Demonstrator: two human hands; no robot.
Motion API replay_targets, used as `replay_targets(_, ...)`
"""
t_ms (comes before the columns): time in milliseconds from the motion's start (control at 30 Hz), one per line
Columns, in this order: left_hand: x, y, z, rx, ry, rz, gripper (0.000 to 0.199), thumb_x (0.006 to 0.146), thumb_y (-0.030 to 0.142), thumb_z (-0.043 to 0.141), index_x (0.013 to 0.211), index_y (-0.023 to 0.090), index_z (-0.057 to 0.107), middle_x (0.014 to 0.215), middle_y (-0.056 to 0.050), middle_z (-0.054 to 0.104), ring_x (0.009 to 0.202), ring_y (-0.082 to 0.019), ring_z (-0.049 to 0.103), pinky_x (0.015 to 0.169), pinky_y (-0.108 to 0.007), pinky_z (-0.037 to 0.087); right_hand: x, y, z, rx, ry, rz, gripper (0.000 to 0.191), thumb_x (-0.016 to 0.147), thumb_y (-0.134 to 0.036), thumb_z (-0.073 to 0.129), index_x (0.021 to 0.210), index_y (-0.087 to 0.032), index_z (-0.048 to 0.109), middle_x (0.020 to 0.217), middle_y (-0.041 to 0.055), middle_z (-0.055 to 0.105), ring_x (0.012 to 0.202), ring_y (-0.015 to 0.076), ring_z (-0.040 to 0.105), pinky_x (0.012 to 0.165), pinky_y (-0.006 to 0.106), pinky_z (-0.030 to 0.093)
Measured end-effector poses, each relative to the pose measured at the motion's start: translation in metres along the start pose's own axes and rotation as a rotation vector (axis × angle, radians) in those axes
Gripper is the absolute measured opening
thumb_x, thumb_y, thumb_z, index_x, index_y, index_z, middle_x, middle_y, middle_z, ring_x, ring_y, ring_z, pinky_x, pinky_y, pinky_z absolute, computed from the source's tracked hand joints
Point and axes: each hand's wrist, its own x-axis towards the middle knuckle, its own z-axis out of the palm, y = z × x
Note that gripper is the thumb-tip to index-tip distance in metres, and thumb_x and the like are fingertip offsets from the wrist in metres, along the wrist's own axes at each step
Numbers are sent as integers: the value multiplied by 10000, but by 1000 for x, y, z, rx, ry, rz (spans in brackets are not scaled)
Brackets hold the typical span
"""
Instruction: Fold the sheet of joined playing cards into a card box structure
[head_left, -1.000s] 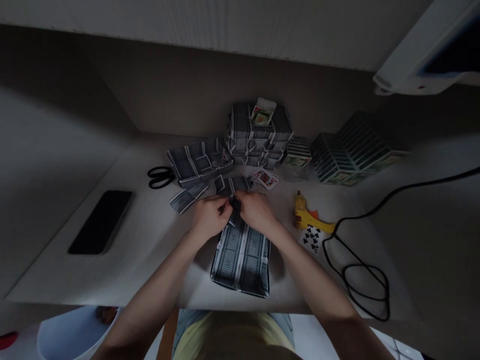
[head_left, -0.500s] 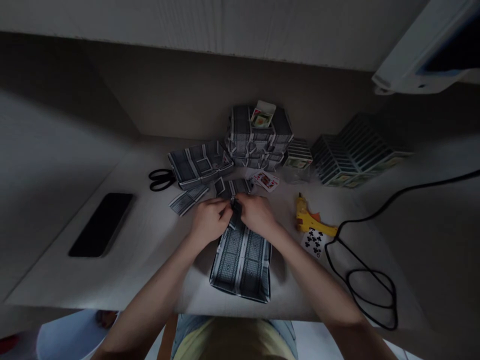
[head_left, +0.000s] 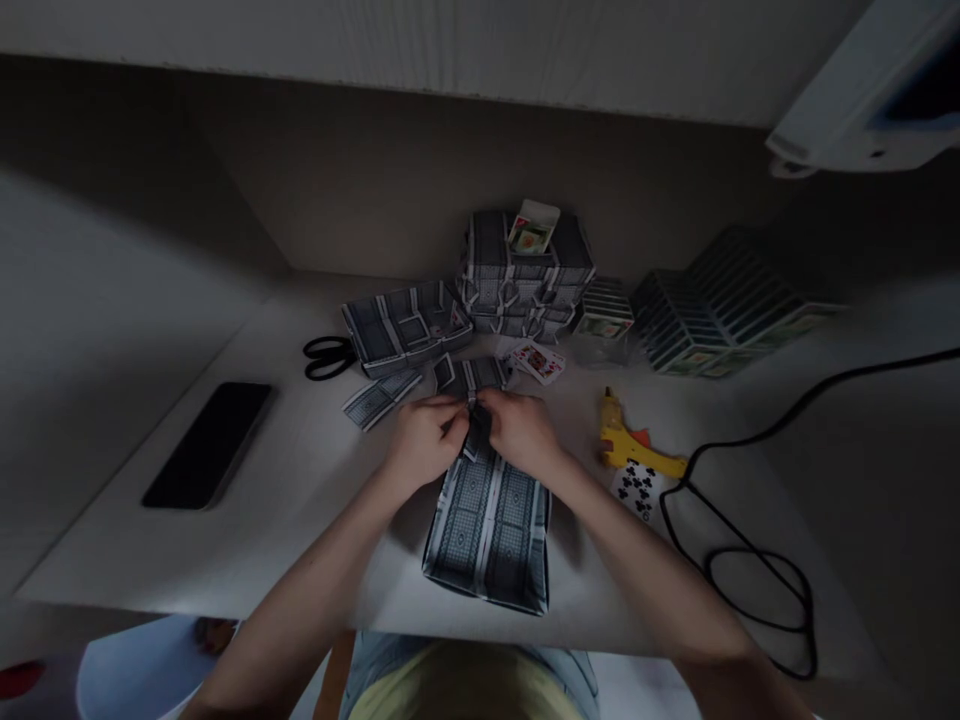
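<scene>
A long structure of folded, patterned playing cards (head_left: pixel 487 530) lies on the table at the front middle, its far end under both hands. My left hand (head_left: pixel 426 440) pinches the folded card piece at that end from the left. From the right, my right hand (head_left: pixel 521 430) pinches the same piece, with the fingertips of both hands nearly meeting. The exact spot they grip is partly hidden by the fingers. Just beyond the fingertips sits a smaller folded-card part (head_left: pixel 472 374) with raised flaps.
Behind are an open card tray (head_left: pixel 405 325), stacked card blocks (head_left: pixel 525 270) and card boxes (head_left: pixel 697 320). Black scissors (head_left: pixel 327 357) and a phone (head_left: pixel 210 445) lie left. Right are a yellow glue gun (head_left: pixel 637 450), loose cards (head_left: pixel 536 361) and a looped black cable (head_left: pixel 772 560).
The whole view has shifted slightly, so things on the table appear a little further right. Both hands keep nearly the same pinching pose on the card piece.
</scene>
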Motion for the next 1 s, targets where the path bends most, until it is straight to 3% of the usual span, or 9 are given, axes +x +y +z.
replay_targets(1000, -1, 3, 2, 44, 31, 14, 258, 782, 156, 415, 600, 171, 598, 711, -27, 653, 717, -143, 606, 653, -241, 438, -1, -2, -3, -37, -23, -21, 248, 788, -136, 392, 972, -180, 552, 897, 83, 664, 824, 184, 605, 660, 247, 369)
